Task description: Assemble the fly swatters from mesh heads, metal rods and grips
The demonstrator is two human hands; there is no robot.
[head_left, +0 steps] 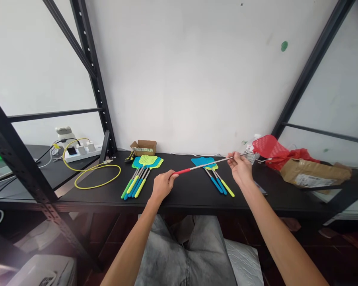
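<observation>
A red fly swatter (270, 146) with a long metal rod is held above the black shelf, its head to the right. My left hand (163, 184) is closed round the end of its red grip. Near the swatter's head, my right hand (240, 167) pinches the metal rod. Left of my hands lies a fanned stack of several green, yellow and blue fly swatters (147, 160). A smaller group of blue and yellow-green fly swatters (218, 183) lies under the held rod, handles towards me.
On the black shelf (185, 198) a small open cardboard box (144, 147) stands at the back. A yellow cable (97, 187) loops at the left near a white power strip (83, 151). A brown package (312, 174) and a clear bottle (253, 149) stand at the right, between metal posts.
</observation>
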